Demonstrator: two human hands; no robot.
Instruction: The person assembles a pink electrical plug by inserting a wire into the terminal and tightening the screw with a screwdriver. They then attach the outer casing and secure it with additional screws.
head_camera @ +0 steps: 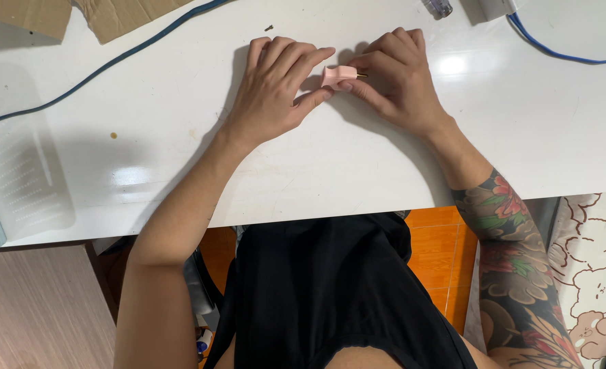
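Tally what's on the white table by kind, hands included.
Hands: 2, left hand and right hand
Pink piece held between them: 1
Blue cables: 2
Cardboard pieces: 2
Total: 7

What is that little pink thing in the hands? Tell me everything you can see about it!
The little pink piece is pale pink and smooth, like plastic or rubber, with a flared left end. A thin brass-coloured pin sticks out of its right end. It lies sideways just above the white table, pinched between both hands: the left hand grips its left end with thumb and fingers, the right hand holds its right side. Its underside is hidden.
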